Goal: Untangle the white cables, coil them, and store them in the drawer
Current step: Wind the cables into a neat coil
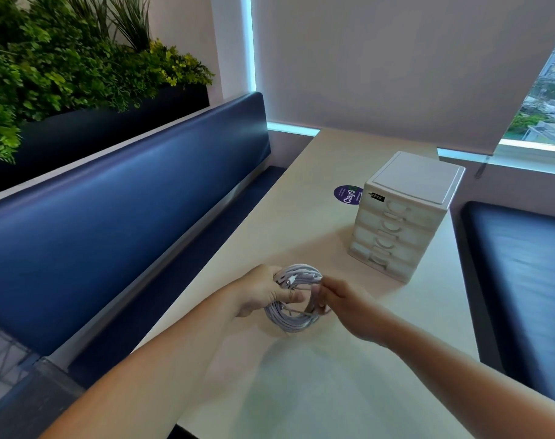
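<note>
Room: booth seating by a window, daylight from the right.

1. Planter (111,128): dark, long, far left on the ledge above the bench. Filled with green leafy plants (64,58), some yellow-green at the right end.
2. Bench backrest (127,201): blue padded upholstery, running diagonally along the table's left side.
3. Table (301,391): pale cream top, smooth, matte, running from the near edge to the far wall. It carries items 4 to 8.
4. Left hand (263,293): grips the left side of the coil, thumb laid across the strands.
5. White cables (296,299): wound into one round coil of many loops, held between both hands over the middle of the table, near the drawer unit but apart from it. A plug end shows at the top of the coil.
6. Right hand (342,305): at the coil's right side, fingers against the loops. It is blurred, so whether it pinches a strand cannot be told.
7. Sticker (347,194): round, purple, flat on the table, just left of the drawer unit.
8. Drawer unit (406,217): small, white plastic, four stacked drawers, all closed, upright on the far right part of the table.
9. Roller blind (396,58): pale, drawn down over most of the far window (548,99).
10. Seat cushion (523,280): dark blue, right of the table.
</note>
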The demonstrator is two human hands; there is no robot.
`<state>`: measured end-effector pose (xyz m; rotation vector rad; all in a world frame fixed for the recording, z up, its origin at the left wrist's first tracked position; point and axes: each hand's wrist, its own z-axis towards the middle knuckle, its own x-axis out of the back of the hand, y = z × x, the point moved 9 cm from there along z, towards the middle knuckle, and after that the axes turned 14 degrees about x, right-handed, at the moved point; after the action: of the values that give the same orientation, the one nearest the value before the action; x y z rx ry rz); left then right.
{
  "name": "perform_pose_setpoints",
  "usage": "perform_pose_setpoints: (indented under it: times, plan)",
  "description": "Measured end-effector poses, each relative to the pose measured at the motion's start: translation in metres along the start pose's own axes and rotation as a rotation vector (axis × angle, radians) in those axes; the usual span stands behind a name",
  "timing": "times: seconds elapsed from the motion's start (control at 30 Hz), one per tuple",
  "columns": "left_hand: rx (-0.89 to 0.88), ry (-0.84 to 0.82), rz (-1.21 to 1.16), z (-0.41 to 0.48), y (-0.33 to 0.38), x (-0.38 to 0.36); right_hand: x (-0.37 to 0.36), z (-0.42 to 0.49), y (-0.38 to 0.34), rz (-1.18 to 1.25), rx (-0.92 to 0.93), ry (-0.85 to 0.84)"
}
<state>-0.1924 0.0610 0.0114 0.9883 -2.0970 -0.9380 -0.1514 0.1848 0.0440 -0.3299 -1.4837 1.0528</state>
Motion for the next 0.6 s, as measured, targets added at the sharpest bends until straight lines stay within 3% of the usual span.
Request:
perform_pose_setpoints:
  times: [0.07, 0.2, 0.33, 0.6]
  plan:
    - [-0.01, 0.099, 0.089, 0.003, -0.002, 0.009, -0.001, -0.002, 0.003, 0.112, -0.052, -0.012]
    - [-0.05, 0.251, 0.234, 0.006, 0.002, 0.017, 0.0, -0.001, -0.004, -0.055, -0.095, -0.101]
    - [-0.08, 0.383, 0.352, 0.005, 0.006, 0.027, 0.01, -0.001, -0.016, -0.043, -0.116, -0.136]
    - [-0.026, 0.505, 0.536, 0.011, -0.004, 0.048, 0.024, -0.001, -0.053, -0.377, 0.004, -0.308]
